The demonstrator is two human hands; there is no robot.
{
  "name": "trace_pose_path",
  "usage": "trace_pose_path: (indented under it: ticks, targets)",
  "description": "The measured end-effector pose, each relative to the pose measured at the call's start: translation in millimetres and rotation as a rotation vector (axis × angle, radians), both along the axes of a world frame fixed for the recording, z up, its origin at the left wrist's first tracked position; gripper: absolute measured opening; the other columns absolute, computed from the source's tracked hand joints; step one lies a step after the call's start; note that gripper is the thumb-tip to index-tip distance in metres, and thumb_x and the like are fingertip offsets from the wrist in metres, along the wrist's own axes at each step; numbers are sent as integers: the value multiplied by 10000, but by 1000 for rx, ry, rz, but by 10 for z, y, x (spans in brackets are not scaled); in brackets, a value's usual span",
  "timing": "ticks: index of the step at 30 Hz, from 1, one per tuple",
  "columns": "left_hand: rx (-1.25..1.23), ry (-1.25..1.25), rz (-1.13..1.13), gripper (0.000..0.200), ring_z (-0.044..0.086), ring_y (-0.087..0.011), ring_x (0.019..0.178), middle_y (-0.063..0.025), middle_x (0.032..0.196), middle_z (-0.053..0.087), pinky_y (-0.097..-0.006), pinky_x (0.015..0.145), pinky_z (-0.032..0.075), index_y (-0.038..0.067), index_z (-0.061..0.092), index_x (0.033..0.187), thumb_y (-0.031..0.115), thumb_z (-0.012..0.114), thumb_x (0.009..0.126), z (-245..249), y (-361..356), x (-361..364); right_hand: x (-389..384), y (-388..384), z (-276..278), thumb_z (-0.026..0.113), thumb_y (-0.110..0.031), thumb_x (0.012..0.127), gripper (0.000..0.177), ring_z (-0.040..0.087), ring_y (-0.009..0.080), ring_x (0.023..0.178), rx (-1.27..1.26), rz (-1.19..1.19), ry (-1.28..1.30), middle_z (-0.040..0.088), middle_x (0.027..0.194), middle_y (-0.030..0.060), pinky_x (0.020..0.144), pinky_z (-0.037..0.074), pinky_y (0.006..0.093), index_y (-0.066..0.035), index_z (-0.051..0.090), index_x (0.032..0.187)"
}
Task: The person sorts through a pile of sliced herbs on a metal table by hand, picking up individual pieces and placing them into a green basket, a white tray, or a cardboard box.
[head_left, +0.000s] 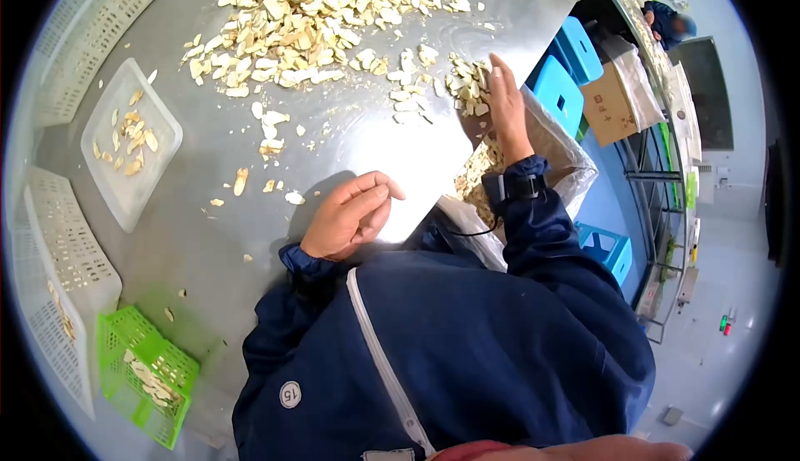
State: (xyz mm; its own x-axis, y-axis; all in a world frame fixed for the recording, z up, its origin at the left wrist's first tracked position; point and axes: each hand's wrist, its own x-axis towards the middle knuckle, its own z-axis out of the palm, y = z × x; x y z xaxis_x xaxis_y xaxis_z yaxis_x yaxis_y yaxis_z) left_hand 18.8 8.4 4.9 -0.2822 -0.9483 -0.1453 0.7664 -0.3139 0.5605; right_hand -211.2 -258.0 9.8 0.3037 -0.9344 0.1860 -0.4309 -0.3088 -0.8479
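Note:
My right hand (509,111) is at the table's right edge, fingers stretched out and held together. It lies against a small heap of pale dried slices (468,86). Below that wrist, an open bag (567,149) with a white liner holds more slices (477,179). Just over the steel table (333,140), my left hand (354,215) has its fingers curled in; whether anything is inside them is hidden. A single slice (295,199) lies close to its knuckles. Further up, a small cluster of slices (410,99) sits between the hands and the large pile (308,19).
At left lie a white tray (171,136) with some slices, white perforated baskets (71,236) and a green basket (150,328). Blue stools (557,94) and a cardboard box (608,107) stand beyond the right edge. Another person (667,24) is far off at upper right.

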Motion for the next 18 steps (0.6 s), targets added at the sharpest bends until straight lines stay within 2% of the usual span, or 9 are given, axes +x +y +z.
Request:
trace_pose_path:
  ticks: [2,3,4,6,9,12,13,18]
  targets:
    - [-3,-5,-2,272,338,-36,547,14,717,466,-192,466,297,-36,603,1193,179,444,1146,3,-4,-1,154,94,65,604,-388,1069,613,460,339,1474,-144,125,204,492,1568,241,1214,358,399,-26,483,1548]
    - [-4,-8,-5,273,336,-36,544,15,715,465,-192,466,298,-36,604,1193,180,444,1146,5,-5,-1,213,22,-41,688,-452,996,751,386,406,1519,-158,216,221,405,1617,284,1240,323,441,-65,437,1588]
    - [3,-10,-6,273,334,-35,540,16,713,464,-191,463,298,-35,605,1190,180,444,1146,17,-5,-2,302,54,-47,710,-538,951,814,346,447,1533,-206,232,323,393,1619,303,1256,268,530,-110,450,1592]
    - [13,-16,-11,273,330,-34,531,17,709,462,-189,456,297,-35,607,1185,181,444,1146,50,-8,-2,468,79,-85,716,-611,913,856,317,450,1546,-318,286,464,402,1620,283,1252,214,613,-176,454,1602]
    - [33,-1,-25,275,320,-32,517,18,700,457,-189,439,292,-32,609,1179,181,438,1147,64,-4,2,692,203,-46,729,-641,885,829,320,435,1544,-445,315,590,432,1619,227,1248,185,649,-208,519,1560]
    - [12,-2,-42,282,312,-31,510,17,693,454,-190,425,285,-29,611,1177,187,431,1150,47,-6,17,836,307,-52,738,-651,866,763,340,422,1531,-464,316,613,478,1599,168,1242,200,647,-208,615,1474]
    - [19,-8,-38,284,310,-30,508,16,691,454,-190,421,282,-28,612,1177,187,429,1151,49,-6,13,867,311,-76,764,-592,863,638,426,401,1458,-528,297,553,578,1492,143,1216,266,608,-178,706,1345]
    - [55,-29,-29,288,297,-29,497,14,686,457,-189,408,272,-26,617,1176,192,430,1151,68,-6,17,731,262,-94,781,-379,899,383,589,363,1246,-480,347,371,665,1317,133,1077,442,486,-127,738,1184]
